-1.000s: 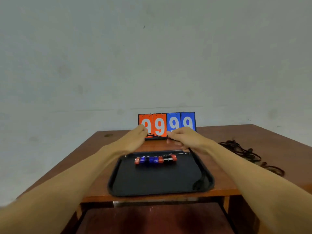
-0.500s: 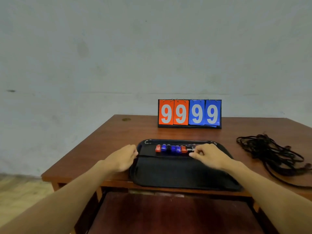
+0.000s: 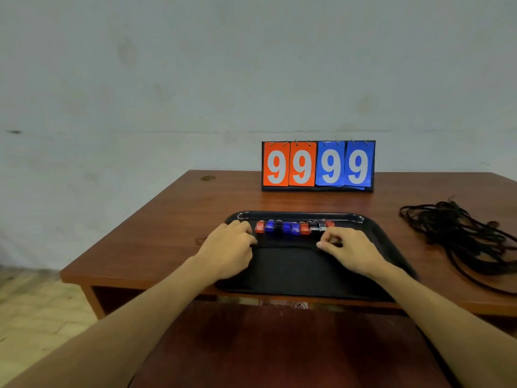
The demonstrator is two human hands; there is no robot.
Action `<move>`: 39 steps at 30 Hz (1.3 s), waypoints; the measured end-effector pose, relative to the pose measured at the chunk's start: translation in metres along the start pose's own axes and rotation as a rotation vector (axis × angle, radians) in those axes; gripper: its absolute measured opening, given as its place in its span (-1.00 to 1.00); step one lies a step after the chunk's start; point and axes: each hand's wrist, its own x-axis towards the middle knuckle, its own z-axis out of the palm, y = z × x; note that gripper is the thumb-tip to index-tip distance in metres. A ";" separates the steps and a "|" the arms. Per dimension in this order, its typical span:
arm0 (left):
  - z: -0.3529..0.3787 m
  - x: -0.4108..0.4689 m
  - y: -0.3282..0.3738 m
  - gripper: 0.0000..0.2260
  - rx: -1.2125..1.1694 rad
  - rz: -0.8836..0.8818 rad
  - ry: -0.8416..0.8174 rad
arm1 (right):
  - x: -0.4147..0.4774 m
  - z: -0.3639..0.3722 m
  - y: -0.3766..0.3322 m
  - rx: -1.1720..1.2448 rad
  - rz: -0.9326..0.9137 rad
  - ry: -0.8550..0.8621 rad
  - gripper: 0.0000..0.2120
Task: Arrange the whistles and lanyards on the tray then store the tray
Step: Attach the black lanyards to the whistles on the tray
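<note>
Left hand: the left hand (image 3: 228,249) rests over the tray's left edge, fingers curled in narrow, fingertips just beside the left end of the whistle row; a thin black cord seems to start at its fingertips, but I cannot tell whether it pinches it.
Right hand: the right hand (image 3: 348,252) lies on the tray floor, thumb and forefinger pressed together in a pinch; the dark thing between them looks like the same cord, though it is too dim against the tray to be sure.
Cord between hands: a black lanyard (image 3: 285,245) runs as a straight line from one hand to the other, just nearer the person than the whistles.
Whistles: the whistles (image 3: 293,227) stand in one row, red, blue and black, touching side by side, just beyond both sets of fingertips, near the tray's far rim.
Tray: the black tray (image 3: 391,247) sits under both hands on the wooden table (image 3: 173,219), its near edge at the table's front edge.
Loose lanyards: a tangled pile of black lanyards (image 3: 458,236) lies on the table, well apart to the right of the right hand, off the tray.
Beyond the hands: a scoreboard (image 3: 318,165) reading 99 in orange and 99 in blue stands upright behind the tray.
</note>
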 end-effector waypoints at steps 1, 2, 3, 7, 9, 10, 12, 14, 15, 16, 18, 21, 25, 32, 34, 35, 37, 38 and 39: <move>0.001 0.000 0.004 -0.67 -0.041 -0.017 -0.050 | 0.000 0.000 0.001 0.010 0.001 0.001 -0.87; 0.001 0.000 0.006 -0.67 -0.087 -0.042 -0.097 | 0.000 0.000 0.001 0.019 0.001 0.001 -0.87; 0.001 0.000 0.008 -0.67 -0.128 -0.071 -0.132 | 0.000 0.000 0.001 0.027 0.003 0.003 -0.86; 0.001 0.000 0.014 -0.66 -0.114 -0.137 -0.143 | 0.001 -0.004 -0.001 0.012 -0.013 -0.008 -0.86; 0.001 -0.001 0.018 -0.69 -0.086 -0.161 -0.127 | -0.001 -0.010 0.000 -0.040 -0.041 -0.043 -0.86; 0.002 -0.002 0.020 -0.70 -0.076 -0.174 -0.119 | -0.002 -0.015 0.001 -0.088 -0.051 -0.055 -0.86; 0.001 -0.002 0.023 -0.71 -0.051 -0.188 -0.107 | -0.005 -0.027 0.008 -0.171 -0.048 -0.043 -0.87; 0.000 -0.001 0.026 -0.71 -0.035 -0.199 -0.102 | -0.008 -0.039 0.017 -0.196 -0.015 -0.014 -0.84; 0.000 -0.001 0.028 -0.72 -0.022 -0.207 -0.104 | -0.009 -0.045 0.022 -0.202 0.002 -0.007 -0.82; 0.000 -0.001 0.031 -0.72 -0.004 -0.212 -0.107 | -0.011 -0.049 0.026 -0.211 0.017 -0.002 -0.80; 0.001 0.000 0.037 -0.73 0.025 -0.222 -0.110 | -0.014 -0.057 0.035 -0.221 0.035 0.021 -0.79; -0.001 -0.001 0.040 -0.73 0.016 -0.238 -0.124 | -0.019 -0.066 0.050 -0.169 0.062 0.080 -0.81; -0.003 -0.001 0.041 -0.70 -0.020 -0.273 -0.167 | -0.031 -0.078 0.070 -0.128 0.102 0.143 -0.82; 0.001 -0.005 0.054 -0.60 -0.199 -0.355 -0.265 | -0.055 -0.115 0.101 -0.051 0.208 0.279 -0.81; -0.001 -0.002 0.061 -0.54 -0.202 -0.376 -0.204 | -0.062 -0.124 0.107 -0.020 0.240 0.310 -0.81; -0.003 0.000 0.067 -0.51 -0.201 -0.371 -0.145 | -0.065 -0.129 0.110 -0.010 0.244 0.311 -0.81; -0.009 0.006 0.082 -0.48 -0.237 -0.316 -0.040 | -0.070 -0.135 0.113 -0.006 0.246 0.291 -0.82; -0.011 0.010 0.091 -0.50 -0.282 -0.282 -0.007 | -0.072 -0.137 0.114 -0.013 0.248 0.272 -0.83; -0.013 0.014 0.101 -0.53 -0.336 -0.249 0.013 | -0.074 -0.139 0.114 -0.026 0.254 0.251 -0.82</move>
